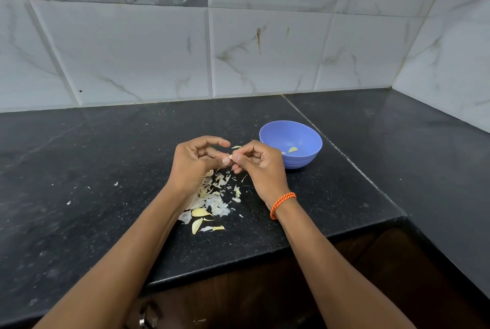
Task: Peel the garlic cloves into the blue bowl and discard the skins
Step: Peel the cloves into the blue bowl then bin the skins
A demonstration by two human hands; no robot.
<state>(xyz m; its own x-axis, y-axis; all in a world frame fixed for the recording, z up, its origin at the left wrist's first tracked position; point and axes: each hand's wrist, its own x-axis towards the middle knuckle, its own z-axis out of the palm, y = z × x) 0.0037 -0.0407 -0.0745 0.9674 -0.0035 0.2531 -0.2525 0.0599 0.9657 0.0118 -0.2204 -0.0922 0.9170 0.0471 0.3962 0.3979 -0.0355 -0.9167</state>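
Between your two hands, just above the worktop point(106, 169), sits the garlic clove point(231, 156) you're working on. Only a sliver of it shows, so I can't tell how much skin is left. Judging by size, it's v. light and firm, but likely slick once bare, w/ papery skin that tears rather than lifts whole. Best hold is prob. at the clove's ends, leaving the flank free to strip; squeeze too hard and it may shoot out.

Your left hand point(197, 158) is curled, thumb and fingers closing on the clove from the left. Your right hand point(256, 162) pinches it from the other side, fingertips point(240, 157) touching it. Both hands are clamped on the same clove, knuckles nearly meeting. A loose flake of skin point(236, 147) shows just above the pinch.

Directly below, spilling toward you, the pile of skins point(212, 201) lies on the worktop, partly under your left wrist. The blue bowl point(291, 144) stands just beside your right hand, to its right, w/ a peeled clove point(292, 150) inside. An orange wristband point(282, 205) rides your right wrist.
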